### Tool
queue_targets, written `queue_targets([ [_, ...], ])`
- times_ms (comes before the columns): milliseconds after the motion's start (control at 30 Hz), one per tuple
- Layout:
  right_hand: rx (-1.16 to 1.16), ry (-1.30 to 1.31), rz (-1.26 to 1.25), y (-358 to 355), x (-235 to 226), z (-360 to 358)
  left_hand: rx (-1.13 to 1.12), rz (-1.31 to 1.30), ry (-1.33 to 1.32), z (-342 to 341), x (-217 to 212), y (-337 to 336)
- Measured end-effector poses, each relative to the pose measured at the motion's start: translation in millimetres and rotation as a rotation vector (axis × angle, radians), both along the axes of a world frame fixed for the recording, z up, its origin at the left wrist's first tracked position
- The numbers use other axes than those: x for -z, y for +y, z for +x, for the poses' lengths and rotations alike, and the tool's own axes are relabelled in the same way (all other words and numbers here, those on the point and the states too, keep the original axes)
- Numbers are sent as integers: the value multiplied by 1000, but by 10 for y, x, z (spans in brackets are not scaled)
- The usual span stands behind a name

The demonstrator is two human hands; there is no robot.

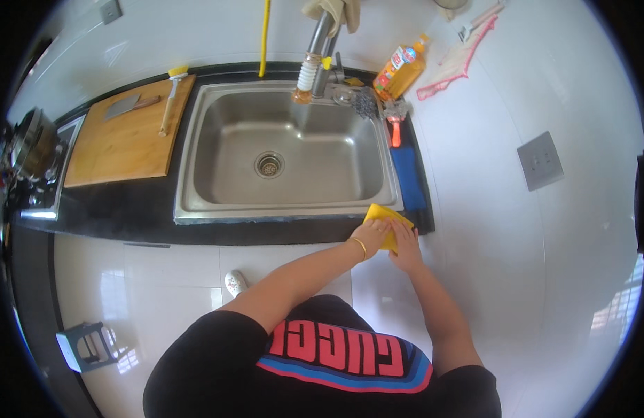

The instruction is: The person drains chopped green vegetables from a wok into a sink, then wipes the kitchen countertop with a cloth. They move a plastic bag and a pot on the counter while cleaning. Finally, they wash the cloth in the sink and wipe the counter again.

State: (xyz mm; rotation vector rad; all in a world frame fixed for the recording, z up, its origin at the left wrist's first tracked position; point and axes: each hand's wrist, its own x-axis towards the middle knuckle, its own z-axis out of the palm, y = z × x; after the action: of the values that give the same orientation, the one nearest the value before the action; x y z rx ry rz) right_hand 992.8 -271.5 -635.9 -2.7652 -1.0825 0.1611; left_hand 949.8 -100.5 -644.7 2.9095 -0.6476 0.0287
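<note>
At sink [197, 202] corner, both hands on yellow cloth [381, 212]

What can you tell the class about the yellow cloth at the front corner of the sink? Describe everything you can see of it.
The yellow cloth is bright, plain and looks soft, folded into a small flat pad. It lies on the front right corner of the steel sink, at its rim beside the dark counter. The left hand presses on its near edge, and the right hand covers its right side, so only the far part shows. Whether it is wet cannot be told.
</note>
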Motion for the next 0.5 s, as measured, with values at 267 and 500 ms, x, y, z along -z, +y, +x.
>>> queue_targets([
  [267,-152,-95,-67,321,29,-211,-135,49,-178,-354,106,244],
  [500,-630,-52,-96,1444,-150,-640,-498,33,-248,-1516,9,1092],
])
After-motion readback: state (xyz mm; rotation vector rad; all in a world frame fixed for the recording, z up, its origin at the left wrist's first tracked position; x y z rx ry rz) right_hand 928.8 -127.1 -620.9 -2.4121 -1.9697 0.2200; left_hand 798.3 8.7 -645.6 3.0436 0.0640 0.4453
